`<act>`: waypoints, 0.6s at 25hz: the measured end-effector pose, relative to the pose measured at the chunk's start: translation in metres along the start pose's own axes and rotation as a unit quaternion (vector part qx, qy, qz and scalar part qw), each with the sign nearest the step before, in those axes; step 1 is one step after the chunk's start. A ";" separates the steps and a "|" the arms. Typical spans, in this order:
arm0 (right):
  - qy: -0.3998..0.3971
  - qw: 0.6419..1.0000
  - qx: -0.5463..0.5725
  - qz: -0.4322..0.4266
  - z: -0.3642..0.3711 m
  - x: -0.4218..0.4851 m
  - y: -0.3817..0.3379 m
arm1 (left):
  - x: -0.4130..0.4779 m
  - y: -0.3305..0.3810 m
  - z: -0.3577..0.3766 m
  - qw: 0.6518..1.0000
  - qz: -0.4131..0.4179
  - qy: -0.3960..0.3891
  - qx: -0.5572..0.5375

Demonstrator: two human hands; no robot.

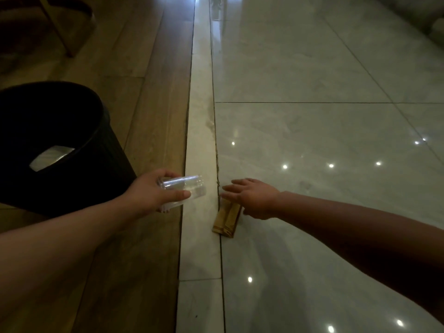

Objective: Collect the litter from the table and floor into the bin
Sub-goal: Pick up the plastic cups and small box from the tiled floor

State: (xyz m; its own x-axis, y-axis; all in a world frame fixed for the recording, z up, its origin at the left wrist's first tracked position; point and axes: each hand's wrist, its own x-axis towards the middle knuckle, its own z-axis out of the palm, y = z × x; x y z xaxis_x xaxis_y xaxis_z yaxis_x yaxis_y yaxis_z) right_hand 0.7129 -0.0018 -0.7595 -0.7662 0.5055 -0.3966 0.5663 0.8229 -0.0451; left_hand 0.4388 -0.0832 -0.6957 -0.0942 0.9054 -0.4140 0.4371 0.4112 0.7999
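Left hand [153,189]: held a clear plastic cup [182,189] on its side, thumb across the front and fingers curled behind it.
Right hand [252,197]: fingers spread wide and flat, holding nothing.
Brown paper packet [227,218]: lay on the pale tiled floor [312,140] under the right palm, its near end showing; contact could not be told.
Black bin [79,140]: stood on the wood flooring [149,68] just left of the cup, a silvery wrapper [51,157] inside.

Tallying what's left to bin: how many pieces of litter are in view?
3: a clear plastic cup in the left hand, a brown paper bag on the floor, a pale piece inside the bin. Others may be hidden.
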 end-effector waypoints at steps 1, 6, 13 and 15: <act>-0.001 1.000 -0.020 -0.008 0.002 0.004 -0.001 | 0.000 0.000 0.002 1.000 0.001 -0.011 0.007; 0.046 0.998 -0.037 -0.018 0.013 0.007 -0.007 | 0.000 -0.002 0.001 0.999 0.003 -0.008 0.044; 0.084 0.993 0.084 0.025 0.023 -0.014 -0.008 | 0.003 -0.006 -0.004 0.997 -0.015 0.011 0.071; 0.091 0.983 0.145 0.074 0.021 -0.019 -0.005 | 0.004 -0.005 -0.004 0.997 -0.015 0.014 0.072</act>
State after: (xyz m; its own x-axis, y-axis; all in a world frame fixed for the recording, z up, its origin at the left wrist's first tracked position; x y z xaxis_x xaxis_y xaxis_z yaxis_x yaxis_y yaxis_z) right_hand 0.7310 -0.0213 -0.7704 -0.6961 0.6730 -0.2499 0.7176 0.6422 -0.2695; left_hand 0.4323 -0.0814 -0.6998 -0.1335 0.8962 -0.4230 0.5581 0.4207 0.7152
